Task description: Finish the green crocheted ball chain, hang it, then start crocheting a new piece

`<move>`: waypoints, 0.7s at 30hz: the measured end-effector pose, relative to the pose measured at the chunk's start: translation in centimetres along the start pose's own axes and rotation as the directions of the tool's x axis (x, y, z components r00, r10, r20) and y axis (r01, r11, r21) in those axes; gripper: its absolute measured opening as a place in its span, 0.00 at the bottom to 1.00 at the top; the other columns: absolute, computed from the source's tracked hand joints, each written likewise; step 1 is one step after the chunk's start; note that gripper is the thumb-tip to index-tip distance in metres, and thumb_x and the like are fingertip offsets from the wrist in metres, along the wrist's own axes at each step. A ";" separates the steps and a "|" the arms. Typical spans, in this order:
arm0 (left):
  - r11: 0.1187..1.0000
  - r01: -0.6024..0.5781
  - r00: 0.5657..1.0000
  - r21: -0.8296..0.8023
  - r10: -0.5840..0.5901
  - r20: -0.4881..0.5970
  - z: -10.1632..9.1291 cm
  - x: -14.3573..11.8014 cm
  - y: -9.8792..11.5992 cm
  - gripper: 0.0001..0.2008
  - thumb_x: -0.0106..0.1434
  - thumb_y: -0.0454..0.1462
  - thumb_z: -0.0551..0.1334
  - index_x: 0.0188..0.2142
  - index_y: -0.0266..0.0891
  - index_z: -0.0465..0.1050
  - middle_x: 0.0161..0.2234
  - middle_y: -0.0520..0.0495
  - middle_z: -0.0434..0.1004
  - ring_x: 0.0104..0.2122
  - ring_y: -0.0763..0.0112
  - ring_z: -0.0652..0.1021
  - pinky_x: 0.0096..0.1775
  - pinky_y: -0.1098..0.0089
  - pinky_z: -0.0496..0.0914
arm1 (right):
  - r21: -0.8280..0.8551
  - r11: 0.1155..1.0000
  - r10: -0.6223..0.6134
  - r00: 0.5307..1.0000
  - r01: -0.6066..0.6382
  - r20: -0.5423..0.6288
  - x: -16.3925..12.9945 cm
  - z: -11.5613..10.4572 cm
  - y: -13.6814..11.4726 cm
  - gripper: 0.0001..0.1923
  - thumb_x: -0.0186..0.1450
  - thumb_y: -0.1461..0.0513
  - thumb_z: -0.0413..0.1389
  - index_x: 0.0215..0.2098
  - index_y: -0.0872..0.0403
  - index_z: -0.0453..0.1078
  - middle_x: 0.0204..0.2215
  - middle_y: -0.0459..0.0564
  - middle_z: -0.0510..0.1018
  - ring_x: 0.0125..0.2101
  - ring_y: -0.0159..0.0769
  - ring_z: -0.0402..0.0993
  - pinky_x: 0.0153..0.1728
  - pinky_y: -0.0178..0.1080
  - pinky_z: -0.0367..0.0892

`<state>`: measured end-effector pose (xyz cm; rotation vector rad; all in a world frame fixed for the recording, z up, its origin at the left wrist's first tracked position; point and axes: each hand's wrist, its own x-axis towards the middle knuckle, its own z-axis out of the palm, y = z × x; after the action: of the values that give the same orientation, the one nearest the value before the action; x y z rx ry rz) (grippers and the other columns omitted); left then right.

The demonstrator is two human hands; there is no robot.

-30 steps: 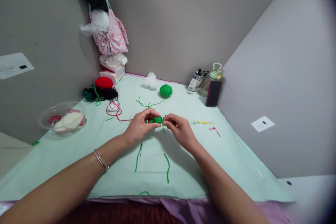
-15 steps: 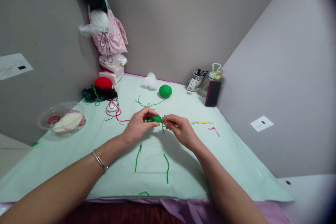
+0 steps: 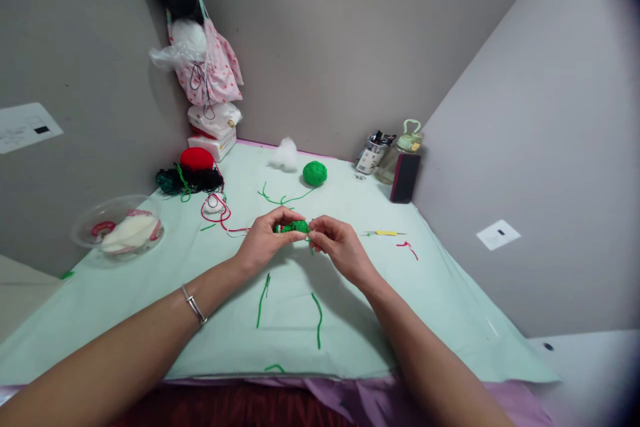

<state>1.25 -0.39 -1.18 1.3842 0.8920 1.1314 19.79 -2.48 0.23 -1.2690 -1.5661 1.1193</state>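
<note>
Both hands pinch a small green crochet piece above the tabletop: the left hand grips its left end, the right hand its right.

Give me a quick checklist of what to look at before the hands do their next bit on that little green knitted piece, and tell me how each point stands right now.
1. Both hands on the piece: ok. The left hand and right hand pinch the green crochet piece from either side.
2. Piece lifted off the mint table cover: cannot tell.
3. Yarn supply near: ok. The green yarn ball lies beyond the hands.
4. Hook within reach: ok. The yellow-handled hook lies right of the right hand.
5. Loose green strands away from the fingers: ok, they lie nearer the table edge.
</note>
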 end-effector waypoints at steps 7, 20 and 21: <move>1.000 0.015 0.999 0.009 -0.015 0.047 0.3 -0.1 0.0 0.12 0.53 0.37 0.72 0.38 0.40 0.79 0.35 0.50 0.80 0.38 0.65 0.76 0.44 0.64 0.68 | 0.034 0.998 0.055 0.997 -0.057 0.048 0.1 0.2 0.4 0.07 0.60 0.59 0.59 0.36 0.52 0.69 0.21 0.42 0.76 0.23 0.32 0.71 0.28 0.37 0.66; 0.984 0.180 0.970 -0.008 -0.177 0.168 0.2 0.0 -0.7 0.23 0.49 0.36 0.74 0.41 0.42 0.66 0.37 0.50 0.80 0.36 0.65 0.79 0.41 0.62 0.70 | -0.169 0.983 -0.072 0.997 0.071 -0.001 0.0 -1.6 -0.7 0.11 0.64 0.54 0.59 0.35 0.53 0.78 0.32 0.47 0.79 0.27 0.32 0.68 0.31 0.38 0.61; 0.982 0.191 0.964 -0.014 -0.185 0.192 0.2 0.0 -0.7 0.24 0.48 0.36 0.74 0.41 0.42 0.66 0.36 0.50 0.79 0.35 0.65 0.79 0.40 0.63 0.70 | -0.117 0.991 -0.064 0.997 0.068 0.031 0.0 -1.6 -0.8 0.11 0.62 0.54 0.61 0.34 0.53 0.78 0.31 0.47 0.78 0.28 0.32 0.67 0.31 0.38 0.61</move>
<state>1.53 -0.37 -1.89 1.3265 0.8441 0.8511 21.14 -2.32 1.47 -1.2739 -1.7044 1.0189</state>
